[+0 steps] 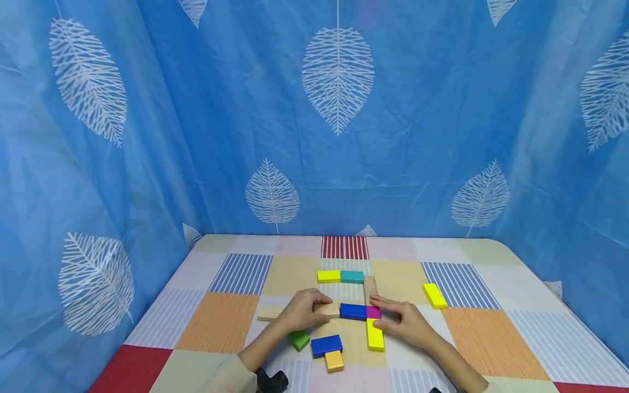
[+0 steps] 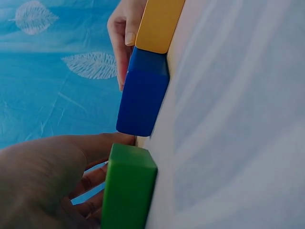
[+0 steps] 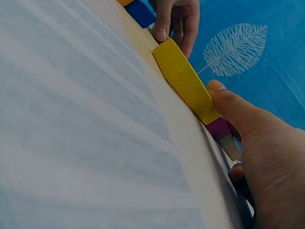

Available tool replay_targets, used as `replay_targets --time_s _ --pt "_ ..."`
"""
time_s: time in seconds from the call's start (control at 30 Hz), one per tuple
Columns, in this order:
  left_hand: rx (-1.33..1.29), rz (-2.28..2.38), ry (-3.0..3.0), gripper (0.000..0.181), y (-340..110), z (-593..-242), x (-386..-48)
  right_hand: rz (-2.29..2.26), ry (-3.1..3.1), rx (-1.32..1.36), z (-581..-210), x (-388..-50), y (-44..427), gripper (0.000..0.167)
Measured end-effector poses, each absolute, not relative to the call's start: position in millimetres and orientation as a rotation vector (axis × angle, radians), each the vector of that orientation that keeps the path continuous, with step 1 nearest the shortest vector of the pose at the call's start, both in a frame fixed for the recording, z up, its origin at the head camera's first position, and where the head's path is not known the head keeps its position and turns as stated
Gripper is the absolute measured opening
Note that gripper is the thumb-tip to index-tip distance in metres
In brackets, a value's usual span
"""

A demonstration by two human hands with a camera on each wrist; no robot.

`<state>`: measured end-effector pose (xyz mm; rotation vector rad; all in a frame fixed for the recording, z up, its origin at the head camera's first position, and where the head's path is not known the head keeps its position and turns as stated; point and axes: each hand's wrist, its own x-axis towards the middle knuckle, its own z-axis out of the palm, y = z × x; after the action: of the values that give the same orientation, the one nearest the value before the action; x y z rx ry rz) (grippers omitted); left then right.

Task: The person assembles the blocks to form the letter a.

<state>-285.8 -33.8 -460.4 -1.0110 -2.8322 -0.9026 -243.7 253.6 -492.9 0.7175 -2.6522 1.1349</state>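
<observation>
My left hand pinches a plain wooden block between thumb and fingers, at the left end of a row. To its right lie a dark blue block and a small magenta block. My right hand is at the row's right end, thumb touching the yellow block below the magenta one, fingers extended by the upright-running wooden block. In the right wrist view, the thumb lies against the yellow block; the other fingertips are partly hidden. A green block lies beneath my left wrist.
A yellow block and a teal block lie end to end farther back. Another yellow block is off to the right. Nearer me, a blue block touches an orange block. One wooden block lies left.
</observation>
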Motion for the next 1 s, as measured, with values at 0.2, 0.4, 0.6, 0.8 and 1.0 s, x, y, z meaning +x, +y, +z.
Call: replay_targets --time_s 0.2,0.4,0.6,0.8,1.0 --pt "-1.023 -0.879 -2.824 0.031 -35 -461 -285 1.134 -2.654 0.716 -493 -244 253 0.051" --pt "-1.023 -0.887 -2.823 0.032 -35 -461 -285 1.109 -2.624 0.744 -494 -243 253 0.049" --pt "-1.003 -0.902 -2.794 0.039 -37 -460 -280 1.111 -2.621 0.743 -491 -239 249 0.048" --pt "-1.098 -1.005 -2.675 0.035 -41 -448 -257 1.166 -2.619 0.757 -471 -228 239 0.045" --pt "-1.489 -0.826 -2.716 0.048 -46 -445 -232 1.190 -2.618 0.755 -456 -223 236 0.044"
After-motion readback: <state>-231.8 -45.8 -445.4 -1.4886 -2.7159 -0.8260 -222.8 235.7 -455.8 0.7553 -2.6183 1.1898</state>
